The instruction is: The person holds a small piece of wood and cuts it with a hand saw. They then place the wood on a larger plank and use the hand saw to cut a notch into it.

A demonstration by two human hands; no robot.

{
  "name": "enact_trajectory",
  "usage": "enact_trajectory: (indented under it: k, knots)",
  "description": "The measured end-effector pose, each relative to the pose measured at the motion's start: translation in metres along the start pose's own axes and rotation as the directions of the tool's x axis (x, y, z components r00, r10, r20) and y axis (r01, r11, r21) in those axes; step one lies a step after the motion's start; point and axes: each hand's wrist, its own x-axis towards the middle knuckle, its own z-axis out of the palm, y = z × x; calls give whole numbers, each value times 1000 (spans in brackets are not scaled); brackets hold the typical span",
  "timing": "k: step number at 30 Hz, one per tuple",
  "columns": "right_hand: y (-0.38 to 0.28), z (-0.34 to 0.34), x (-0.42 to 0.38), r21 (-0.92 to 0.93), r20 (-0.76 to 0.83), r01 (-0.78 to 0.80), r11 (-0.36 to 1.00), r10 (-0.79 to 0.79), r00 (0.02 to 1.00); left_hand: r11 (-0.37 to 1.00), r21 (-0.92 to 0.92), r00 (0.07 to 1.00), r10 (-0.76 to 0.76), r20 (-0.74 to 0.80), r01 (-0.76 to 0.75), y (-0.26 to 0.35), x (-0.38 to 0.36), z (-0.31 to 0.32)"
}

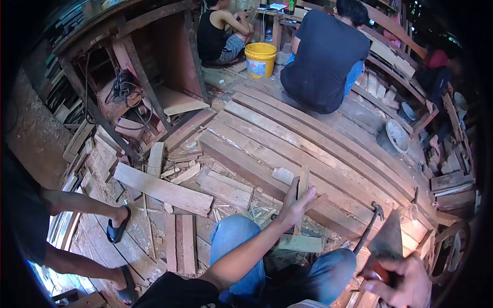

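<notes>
In front of the knees, the left hand (294, 209) is wrapped around an upright wood strip (304, 179), which shows above and below the fingers. Strip's lower end is by a pale greenish wood block (302, 244); can't tell if they touch. Lower right, the right hand (405, 285) is closed on the reddish-brown handle of a broad-bladed tool (389, 238), blade up, clear of the strip; hand blurred, tool type unclear. Claw hammer (377, 209) just beside the blade, head by the beams. Long wooden beams (308, 154) lie side by side ahead. Left of them: loose plank (163, 188), offcuts and shavings on the floor. Far left, a standing person's legs (84, 203) in dark sandals (118, 225). Farther up, a yellow bucket (269, 62) between a person in a black tank top (211, 38) and a person in a dark T-shirt (326, 61), back turned.
</notes>
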Motion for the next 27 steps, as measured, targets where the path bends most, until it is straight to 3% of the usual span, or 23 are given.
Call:
enact_trajectory:
  k: [1,2,3,4,6,8,9,11,14,19,23,27]
  knots:
    - [-3,8,9,31,-64,-82,996,84,994,998,-64,1000,-15,-17,13,3,-1,1]
    - [1,20,30,22,-121,90,996,-87,989,998,-62,1000,-15,-16,14,5,-2,-1]
    - [-2,15,33,-55,-23,-82,995,81,996,999,-49,1000,-6,-19,5,7,-3,-1]
    - [7,18,42,-160,25,-115,980,121,992,999,-38,1000,5,-21,-6,8,-3,-2]
    - [16,29,68,-266,62,-140,954,162,985,999,-53,1000,6,-25,-7,7,-5,-3]
    - [8,39,91,-499,93,-174,849,253,963,998,-66,1000,12,-29,-14,8,-4,-3]
    - [15,47,102,-502,89,-175,847,252,964,994,-111,1000,10,-29,-13,8,-5,-3]
    - [41,66,123,-676,89,-157,720,292,952,987,-161,1000,8,-29,-13,9,-4,-2]
    - [64,90,143,-681,159,-35,732,194,968,970,-242,1000,-18,1,18,7,-5,-2]
    - [56,105,147,-765,217,45,642,191,957,975,-223,1000,-21,-14,17,1,-6,-1]
    - [46,115,148,-714,289,62,698,212,934,978,-208,999,0,-34,-7,4,-8,0]
    - [67,140,159,-632,269,80,771,122,955,981,-194,998,16,-69,-29,-2,-5,-4]
